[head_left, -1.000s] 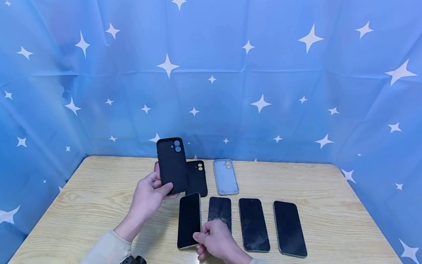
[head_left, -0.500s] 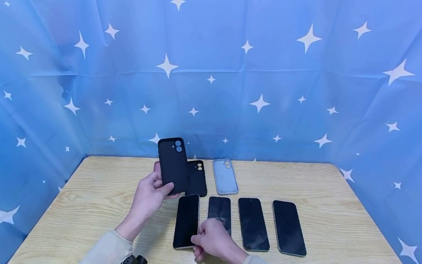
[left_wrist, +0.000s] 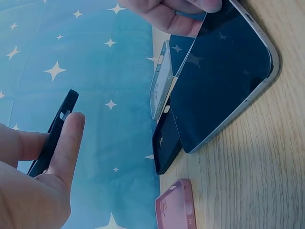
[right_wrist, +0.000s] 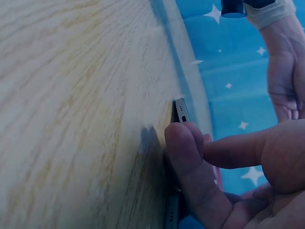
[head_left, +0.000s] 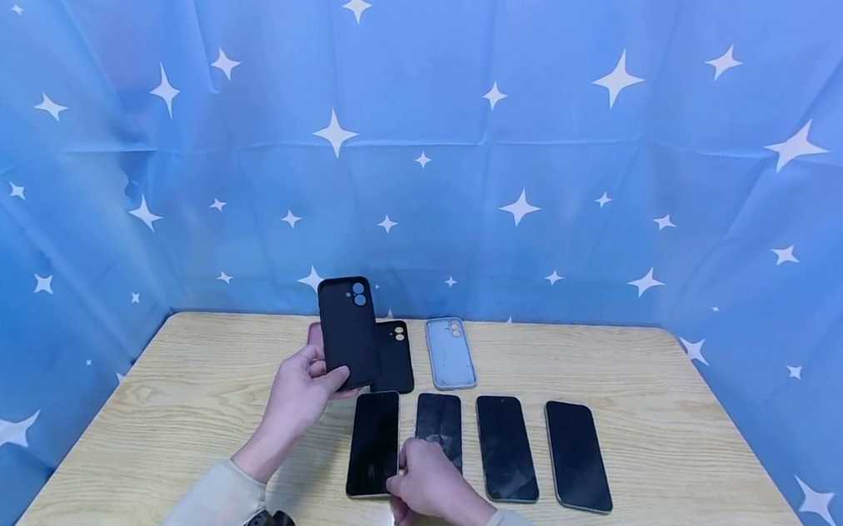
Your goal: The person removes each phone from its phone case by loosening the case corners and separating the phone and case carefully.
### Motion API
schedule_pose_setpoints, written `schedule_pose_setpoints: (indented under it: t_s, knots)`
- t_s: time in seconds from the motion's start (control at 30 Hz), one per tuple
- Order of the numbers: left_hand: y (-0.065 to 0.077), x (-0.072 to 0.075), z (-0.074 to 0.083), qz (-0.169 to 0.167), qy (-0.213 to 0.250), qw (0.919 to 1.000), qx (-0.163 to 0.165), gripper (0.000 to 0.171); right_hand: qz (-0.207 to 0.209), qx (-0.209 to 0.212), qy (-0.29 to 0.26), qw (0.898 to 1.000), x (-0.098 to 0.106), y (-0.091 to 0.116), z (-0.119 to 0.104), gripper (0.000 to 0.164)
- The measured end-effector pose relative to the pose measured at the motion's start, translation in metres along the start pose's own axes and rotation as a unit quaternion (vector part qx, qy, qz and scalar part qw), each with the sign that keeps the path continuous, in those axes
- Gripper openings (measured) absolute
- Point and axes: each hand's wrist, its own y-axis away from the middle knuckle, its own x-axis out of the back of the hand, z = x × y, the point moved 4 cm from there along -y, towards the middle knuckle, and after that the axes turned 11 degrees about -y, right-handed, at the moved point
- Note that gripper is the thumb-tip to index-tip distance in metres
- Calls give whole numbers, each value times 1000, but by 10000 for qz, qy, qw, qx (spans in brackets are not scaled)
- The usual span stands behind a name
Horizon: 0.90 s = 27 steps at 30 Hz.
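Note:
My left hand point(head_left: 298, 395) holds a black phone case point(head_left: 348, 332) up above the back of the table, thumb on its lower right part, the hollow inside facing me. In the left wrist view the same case point(left_wrist: 55, 131) shows edge-on between fingers and thumb. With thumb and fingers, my right hand point(head_left: 435, 481) pinches the lower right corner of the leftmost phone point(head_left: 373, 443), whose dark screen faces up. The right wrist view shows the fingers point(right_wrist: 186, 148) at the phone's short edge point(right_wrist: 181, 110). My right hand partly covers a second phone point(head_left: 439, 420).
Behind the phones lie another black case point(head_left: 394, 361), a light blue case point(head_left: 450, 352) and a pink case point(left_wrist: 175, 207), mostly hidden in the head view. Two more phones point(head_left: 507, 448) point(head_left: 578, 456) lie to the right. A starry blue curtain point(head_left: 458, 168) borders the wooden table point(head_left: 653, 410).
The leftmost phone has shifted slightly left and turned a little, with my right hand still at its corner. The held black case has drifted slightly right.

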Motion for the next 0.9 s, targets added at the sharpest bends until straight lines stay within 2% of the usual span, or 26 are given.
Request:
schedule_pose_setpoints:
  t_s: [0.1,0.3,0.53,0.63,0.9]
  knots:
    - [0,-1,0,-28,27,10000,-2,20,-51,9,72,10000,1,1,-2,16]
    - [0,-2,-1,-21,-1,10000,6,18,-110,25,-112,9999,7,1,-3,12]
    - [0,-4,0,40,-29,10000,-46,11,-345,782,431,9954,24,3,-3,5]
    - [0,-5,1,51,-35,10000,-33,11,-413,950,489,9934,33,5,-2,3]
    - [1,-10,-1,-14,0,10000,-28,13,-19,1141,761,9905,68,11,1,11]
